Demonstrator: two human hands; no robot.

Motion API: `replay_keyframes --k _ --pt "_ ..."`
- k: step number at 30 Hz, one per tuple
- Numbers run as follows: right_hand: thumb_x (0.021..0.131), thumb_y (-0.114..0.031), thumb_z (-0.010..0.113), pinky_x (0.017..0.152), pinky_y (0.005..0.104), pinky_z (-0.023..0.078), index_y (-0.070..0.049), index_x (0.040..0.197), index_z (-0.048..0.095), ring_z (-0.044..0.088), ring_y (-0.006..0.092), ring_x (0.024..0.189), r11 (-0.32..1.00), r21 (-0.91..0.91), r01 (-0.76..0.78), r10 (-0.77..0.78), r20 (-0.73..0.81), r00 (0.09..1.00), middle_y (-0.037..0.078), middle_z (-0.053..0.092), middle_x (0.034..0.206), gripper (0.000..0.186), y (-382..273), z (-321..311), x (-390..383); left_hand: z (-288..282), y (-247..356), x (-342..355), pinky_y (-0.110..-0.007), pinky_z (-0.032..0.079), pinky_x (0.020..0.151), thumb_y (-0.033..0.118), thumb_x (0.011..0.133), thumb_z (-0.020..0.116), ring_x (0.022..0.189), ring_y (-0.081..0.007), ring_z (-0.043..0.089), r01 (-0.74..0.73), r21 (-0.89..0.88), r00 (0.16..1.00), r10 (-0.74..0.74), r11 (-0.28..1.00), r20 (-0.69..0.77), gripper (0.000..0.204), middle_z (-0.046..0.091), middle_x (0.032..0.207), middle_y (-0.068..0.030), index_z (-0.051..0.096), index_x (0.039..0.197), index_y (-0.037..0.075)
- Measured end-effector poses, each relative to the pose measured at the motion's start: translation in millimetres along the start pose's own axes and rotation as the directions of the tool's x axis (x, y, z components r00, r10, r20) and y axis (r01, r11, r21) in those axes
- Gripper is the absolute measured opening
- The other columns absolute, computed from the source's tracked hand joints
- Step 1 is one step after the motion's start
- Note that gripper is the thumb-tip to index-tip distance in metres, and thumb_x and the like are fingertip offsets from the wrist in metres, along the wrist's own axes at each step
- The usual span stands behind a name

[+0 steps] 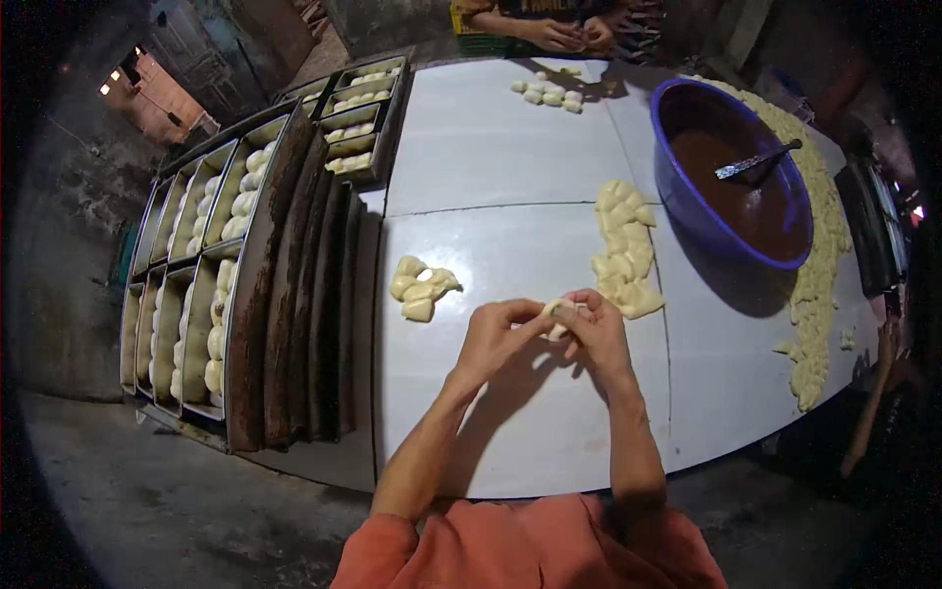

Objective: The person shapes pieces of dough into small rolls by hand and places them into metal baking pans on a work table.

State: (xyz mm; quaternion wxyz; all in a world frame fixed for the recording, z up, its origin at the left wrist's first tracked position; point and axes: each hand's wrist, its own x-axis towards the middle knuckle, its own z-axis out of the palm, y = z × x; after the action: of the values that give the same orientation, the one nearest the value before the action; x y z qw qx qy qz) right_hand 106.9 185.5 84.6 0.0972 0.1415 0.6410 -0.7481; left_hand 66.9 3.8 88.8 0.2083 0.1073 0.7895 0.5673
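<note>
Dough piece (559, 312) between left hand (496, 339) and right hand (595, 329)

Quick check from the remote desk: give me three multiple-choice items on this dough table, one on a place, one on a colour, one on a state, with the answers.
1. Where is the spoon?
A. In the bowl
B. On the trays
C. On the floor

2. What colour is the bowl?
A. Green
B. Blue
C. White

3. How is the dough piece held?
A. Lying untouched on the table
B. In the left hand alone
C. Pinched between both hands

Answers: 1 A, its handle sticks out of the brown filling. 2 B, the rim and wall are blue. 3 C, left hand and right hand both close on it above the table.
</note>
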Motion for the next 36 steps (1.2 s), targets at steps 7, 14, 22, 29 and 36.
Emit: replay_keyframes --k 7,14,22,29,36 --pt "0.089 -0.012 0.074 0.070 0.0245 0.051 -0.001 0.105 0.063 0.060 0.0093 0.081 0.945 -0.113 0.306 -0.321 -0.168 0.932 0.004 0.066 0.095 0.022 16 -39 -12 74 -1 0 -0.037 0.051 0.100 0.021 0.099 0.065 0.122 -0.0299 0.062 -0.310 -0.111 0.930 0.277 0.944 -0.240 0.067 0.061 0.135 -0.0193 0.033 0.154 0.002" --pt "0.094 -0.009 0.068 0.076 0.0238 0.054 -0.003 0.114 0.058 0.065 0.0121 0.089 0.748 0.642 0.165 -0.172 -0.052 0.984 0.005 0.065 0.099 0.023 -39 -60 -48 160 31 31 -0.032 0.054 0.093 0.040 0.088 0.076 0.116 -0.0238 0.066 -0.680 -0.262 0.717 0.549 0.685 -0.429 0.080 0.063 0.135 -0.0190 0.043 0.148 0.000" --pt "0.095 -0.014 0.067 0.078 0.0276 0.055 -0.006 0.113 0.058 0.065 0.0130 0.092 0.837 0.495 0.234 -0.261 -0.016 0.965 0.005 0.066 0.102 0.021 -70 -157 -15 196 58 38 -0.032 0.056 0.088 0.008 0.088 0.075 0.105 -0.0215 0.068 -0.387 -0.578 0.921 0.321 0.718 -0.219 0.086 0.064 0.129 -0.0226 0.024 0.158 0.005" --pt "0.096 -0.026 0.066 0.075 0.0286 0.053 -0.007 0.107 0.061 0.066 0.0119 0.087 0.936 -0.115 0.332 -0.349 -0.213 0.912 0.004 0.068 0.094 0.022 -148 -265 69 152 41 33 -0.033 0.055 0.088 0.014 0.096 0.069 0.104 -0.0228 0.068 -0.060 -0.421 0.998 0.048 0.905 -0.040 0.042 0.067 0.119 -0.0176 0.058 0.131 -0.005" --pt "0.089 -0.023 0.064 0.079 0.0372 0.051 -0.001 0.098 0.067 0.065 0.0221 0.088 0.374 -0.926 0.050 -0.044 0.036 0.998 0.011 0.070 0.094 0.024 -117 -303 154 145 40 26 -0.033 0.054 0.089 0.020 0.097 0.068 0.102 -0.0207 0.068 0.054 -0.404 0.998 -0.060 0.913 -0.003 0.041 0.069 0.117 -0.0169 0.060 0.129 -0.005"
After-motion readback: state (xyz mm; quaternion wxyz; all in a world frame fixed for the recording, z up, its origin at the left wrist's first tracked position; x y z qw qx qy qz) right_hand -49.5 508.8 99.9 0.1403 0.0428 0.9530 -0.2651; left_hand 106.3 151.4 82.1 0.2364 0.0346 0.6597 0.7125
